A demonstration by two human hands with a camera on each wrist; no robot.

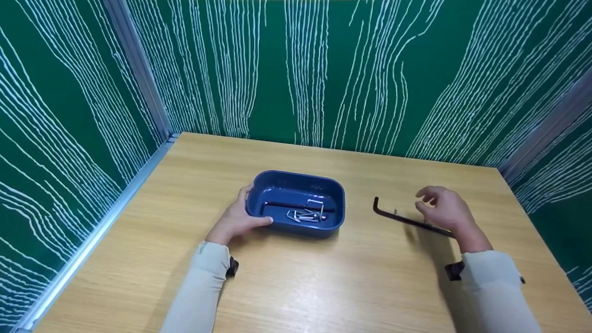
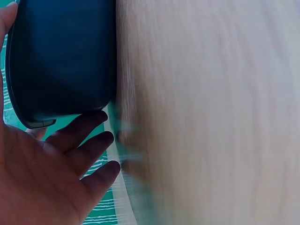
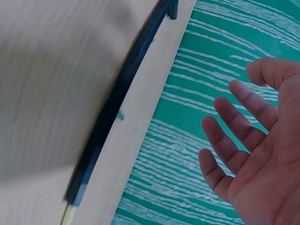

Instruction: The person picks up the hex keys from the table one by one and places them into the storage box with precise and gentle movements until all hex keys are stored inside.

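A dark blue plastic bin (image 1: pixel 296 229) sits on the table, and my left hand (image 1: pixel 236 218) holds its left end. The thumb lies on the near rim and the fingers reach round the far left corner. In the left wrist view the lower fingers (image 2: pixel 91 147) spread loosely below the bin (image 2: pixel 61 61). Inside it are a thin dark rod (image 1: pixel 286 205) and several small silvery metal pieces (image 1: pixel 305 215). My right hand (image 1: pixel 446 209) hovers empty, fingers loosely bent, by a black bar (image 1: pixel 407 221) with one bent end and small pegs. The right wrist view shows a gap between hand and bar (image 3: pixel 115 103).
The wooden table (image 1: pixel 296 286) meets green panels (image 1: pixel 277 69) with white wavy lines at its back and sides. A grey metal rail (image 1: pixel 92 236) runs along the left edge. Dark straps with small devices are on both wrists.
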